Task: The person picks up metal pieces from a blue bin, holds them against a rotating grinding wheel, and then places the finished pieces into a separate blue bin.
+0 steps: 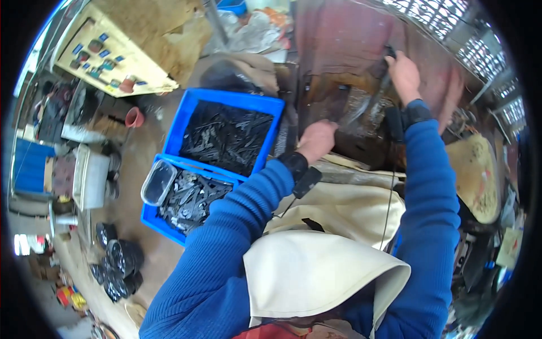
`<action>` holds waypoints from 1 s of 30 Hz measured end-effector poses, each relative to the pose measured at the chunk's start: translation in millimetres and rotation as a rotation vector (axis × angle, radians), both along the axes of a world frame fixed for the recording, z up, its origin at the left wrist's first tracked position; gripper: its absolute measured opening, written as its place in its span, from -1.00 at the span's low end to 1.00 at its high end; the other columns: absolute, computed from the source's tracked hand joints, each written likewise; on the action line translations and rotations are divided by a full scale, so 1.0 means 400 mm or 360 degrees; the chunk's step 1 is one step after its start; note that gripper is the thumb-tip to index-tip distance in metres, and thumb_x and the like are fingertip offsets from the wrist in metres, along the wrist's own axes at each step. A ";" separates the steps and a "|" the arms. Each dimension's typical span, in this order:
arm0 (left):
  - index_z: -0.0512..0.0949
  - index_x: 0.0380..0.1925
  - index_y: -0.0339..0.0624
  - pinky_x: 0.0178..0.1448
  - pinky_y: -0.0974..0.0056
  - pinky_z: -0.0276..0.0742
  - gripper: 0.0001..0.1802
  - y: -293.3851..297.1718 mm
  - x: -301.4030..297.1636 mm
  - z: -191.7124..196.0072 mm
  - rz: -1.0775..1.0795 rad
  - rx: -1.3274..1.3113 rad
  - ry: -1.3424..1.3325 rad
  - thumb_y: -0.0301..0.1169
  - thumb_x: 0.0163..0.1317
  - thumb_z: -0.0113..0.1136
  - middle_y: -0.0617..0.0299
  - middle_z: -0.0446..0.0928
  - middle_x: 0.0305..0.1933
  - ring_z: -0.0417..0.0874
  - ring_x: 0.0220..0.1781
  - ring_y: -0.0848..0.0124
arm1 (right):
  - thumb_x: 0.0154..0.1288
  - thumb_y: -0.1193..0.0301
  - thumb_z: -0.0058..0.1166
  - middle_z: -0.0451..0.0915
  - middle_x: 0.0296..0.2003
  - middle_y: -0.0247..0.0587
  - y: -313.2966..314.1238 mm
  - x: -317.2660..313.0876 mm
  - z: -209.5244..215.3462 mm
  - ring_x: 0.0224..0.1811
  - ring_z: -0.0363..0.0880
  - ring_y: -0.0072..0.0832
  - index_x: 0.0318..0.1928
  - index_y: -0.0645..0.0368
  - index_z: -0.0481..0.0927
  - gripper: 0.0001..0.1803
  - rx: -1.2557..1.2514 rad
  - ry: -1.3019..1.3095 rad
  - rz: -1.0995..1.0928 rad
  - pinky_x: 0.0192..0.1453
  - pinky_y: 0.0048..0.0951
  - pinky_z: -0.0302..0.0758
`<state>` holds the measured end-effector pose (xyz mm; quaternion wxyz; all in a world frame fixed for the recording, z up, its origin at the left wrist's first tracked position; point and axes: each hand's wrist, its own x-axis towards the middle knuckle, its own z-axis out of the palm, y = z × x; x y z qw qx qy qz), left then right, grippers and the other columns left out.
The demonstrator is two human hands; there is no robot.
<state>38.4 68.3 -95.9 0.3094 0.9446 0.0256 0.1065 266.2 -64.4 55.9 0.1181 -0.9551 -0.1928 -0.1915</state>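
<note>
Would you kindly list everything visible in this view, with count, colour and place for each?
Blue crates: two, blue, left of the arms, both filled with dark metal pieces.
Clear plastic tub: one, transparent, on the left edge of the nearer crate.
Machine: one, rusty brown, ahead of the person, under both hands.
Lever handle: one, dark, top of the machine.
Yellow board: one, with small coloured items, upper left.
Dark pots: several, black, on the floor lower left.
Cream cloth: pale, over the person's lap.
Left hand: blue sleeve, black wrist strap, resting on the machine's work area.
Right hand: blue sleeve, black wrist strap, its grip closed round the lever handle.
</note>
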 end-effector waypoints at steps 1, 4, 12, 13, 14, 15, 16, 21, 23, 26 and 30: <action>0.62 -0.23 -0.17 -0.01 0.03 0.52 -0.68 -0.004 0.004 0.002 -0.0054 -0.0010 -0.0019 -0.56 -0.04 0.06 -0.05 0.57 -0.23 0.59 -0.10 -0.01 | 0.32 0.08 -0.02 0.62 -0.28 0.15 -0.018 -0.014 0.005 -0.17 0.57 0.11 -0.11 0.15 0.51 -0.61 0.0006 -0.0009 0.0028 -0.10 0.05 0.47; 0.62 -0.20 -0.17 -0.05 0.06 0.53 -0.64 -0.002 0.007 -0.006 -0.0018 0.0001 -0.0159 -0.61 -0.05 0.05 -0.02 0.59 -0.24 0.61 -0.15 0.01 | 0.32 0.08 0.02 0.59 -0.37 0.17 -0.081 -0.140 0.020 -0.25 0.57 0.12 -0.18 0.19 0.49 -0.61 0.0241 -0.0046 0.0026 -0.17 -0.01 0.47; 0.62 -0.22 -0.23 -0.22 0.07 0.51 -0.68 0.014 0.074 0.043 -0.0066 0.0080 -0.0731 -0.63 -0.02 0.05 0.00 0.54 -0.40 0.58 -0.32 0.03 | 0.23 0.39 0.20 0.50 -0.51 0.12 -0.262 -0.553 -0.077 -0.47 0.52 0.01 -0.25 0.22 0.46 -0.79 0.0757 0.0195 0.0285 -0.41 -0.24 0.42; 0.62 -0.22 -0.23 -0.22 0.07 0.51 -0.68 0.010 0.086 0.041 -0.0092 0.0077 -0.0725 -0.63 -0.02 0.05 0.00 0.54 -0.40 0.58 -0.32 0.03 | 0.23 0.39 0.20 0.50 -0.51 0.12 -0.278 -0.591 -0.097 -0.47 0.52 0.01 -0.25 0.22 0.46 -0.79 0.0763 0.0196 0.0259 -0.41 -0.24 0.42; 0.63 -0.25 -0.22 -0.20 0.06 0.53 -0.71 0.004 0.096 0.037 -0.0115 0.0181 -0.0620 -0.61 -0.02 0.07 -0.01 0.54 -0.38 0.59 -0.29 0.03 | 0.21 0.41 0.21 0.52 -0.50 0.10 -0.292 -0.629 -0.116 -0.46 0.53 0.01 -0.24 0.21 0.47 -0.79 0.0745 0.0228 0.0243 -0.41 -0.23 0.43; 0.63 -0.28 -0.20 -0.17 0.05 0.54 -0.73 0.001 0.107 0.033 -0.0135 0.0287 -0.0521 -0.59 -0.02 0.08 -0.02 0.55 -0.36 0.60 -0.27 0.03 | 0.20 0.44 0.22 0.53 -0.49 0.08 -0.305 -0.659 -0.131 -0.46 0.54 0.00 -0.24 0.21 0.48 -0.80 0.0728 0.0258 0.0231 -0.42 -0.22 0.43; 0.64 -0.31 -0.19 -0.15 0.04 0.56 -0.76 -0.001 0.113 0.025 -0.0155 0.0395 -0.0420 -0.57 -0.02 0.10 -0.03 0.55 -0.34 0.62 -0.24 0.03 | 0.20 0.44 0.22 0.53 -0.49 0.08 -0.317 -0.684 -0.146 -0.46 0.54 0.00 -0.24 0.21 0.48 -0.80 0.0736 0.0258 0.0212 -0.42 -0.22 0.43; 0.65 -0.37 -0.18 -0.16 0.03 0.57 -0.81 0.005 0.140 -0.031 -0.0416 0.0585 -0.0192 -0.50 0.02 0.09 -0.07 0.58 -0.32 0.63 -0.23 0.01 | 0.19 0.45 0.22 0.56 -0.45 0.05 -0.361 -0.766 -0.200 -0.44 0.56 0.00 -0.23 0.21 0.49 -0.80 0.0604 0.0370 0.0279 -0.41 -0.21 0.46; 0.62 -0.44 -0.21 -0.18 0.00 0.55 -0.86 0.014 0.146 -0.047 -0.0485 0.0690 -0.0121 -0.48 0.04 0.08 -0.06 0.56 -0.39 0.61 -0.27 -0.01 | 0.19 0.46 0.22 0.57 -0.44 0.04 -0.368 -0.780 -0.209 -0.43 0.56 0.01 -0.23 0.21 0.49 -0.80 0.0532 0.0447 0.0313 -0.41 -0.20 0.47; 0.63 -0.47 -0.21 -0.17 0.00 0.55 -0.86 -0.002 0.161 -0.073 -0.0523 0.0773 0.0000 -0.47 0.05 0.07 -0.07 0.58 -0.39 0.63 -0.27 -0.03 | 0.19 0.46 0.22 0.55 -0.47 -0.02 -0.372 -0.783 -0.206 -0.47 0.57 -0.09 -0.23 0.22 0.48 -0.80 0.0487 0.0443 0.0310 -0.44 -0.24 0.45; 0.68 -0.46 -0.19 -0.13 0.00 0.58 -0.81 -0.026 0.179 -0.089 -0.0495 0.0822 0.0215 -0.46 0.05 0.06 -0.11 0.63 -0.32 0.66 -0.23 -0.04 | 0.25 0.44 0.18 0.52 -0.51 -0.17 -0.386 -0.755 -0.175 -0.52 0.57 -0.28 -0.22 0.22 0.49 -0.83 0.0682 0.0820 0.0298 -0.48 -0.31 0.43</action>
